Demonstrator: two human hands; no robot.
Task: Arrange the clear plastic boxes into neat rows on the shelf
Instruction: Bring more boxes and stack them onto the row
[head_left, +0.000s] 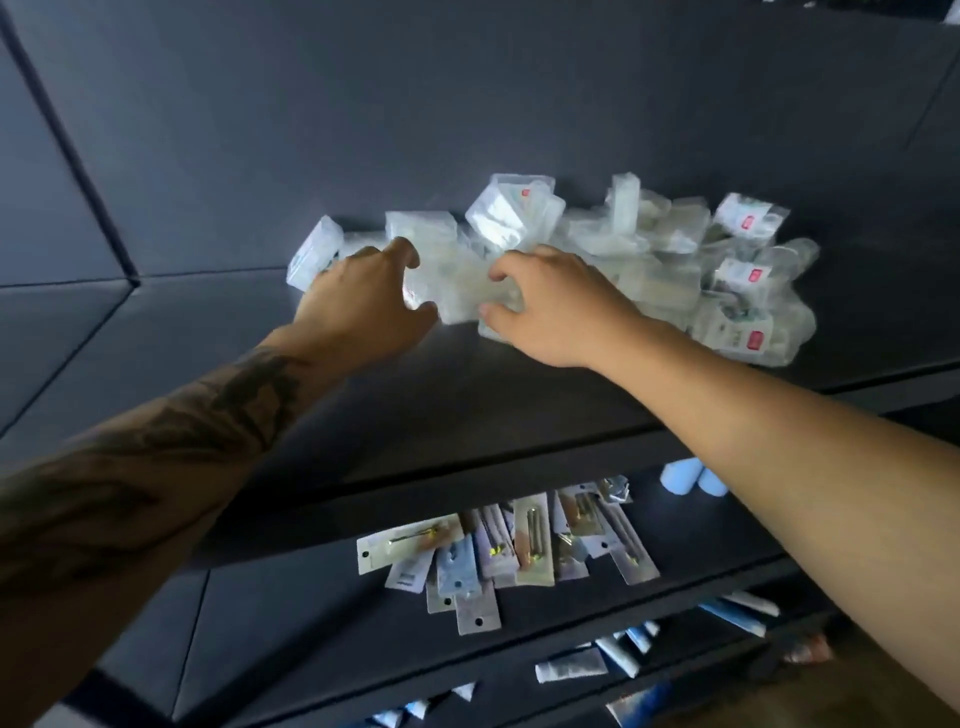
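A jumbled heap of clear plastic boxes (644, 249), some with small red labels, lies on the dark top shelf (467, 415). Several lean or stand on edge. My left hand (363, 296) reaches into the heap's left part, fingers and thumb curled round a clear box (431, 275). My right hand (550, 306) is close beside it, its fingers and thumb curled round a clear box (493, 306) at the front of the heap. One box (314, 252) leans at the far left end. The picture is blurred, so the box edges are hard to make out.
The shelf below holds a loose pile of flat blister packs (498, 551) and two pale blue rolls (691, 478). Lower shelves carry white and blue tubes (613, 654). The dark back wall (467, 104) stands right behind the heap.
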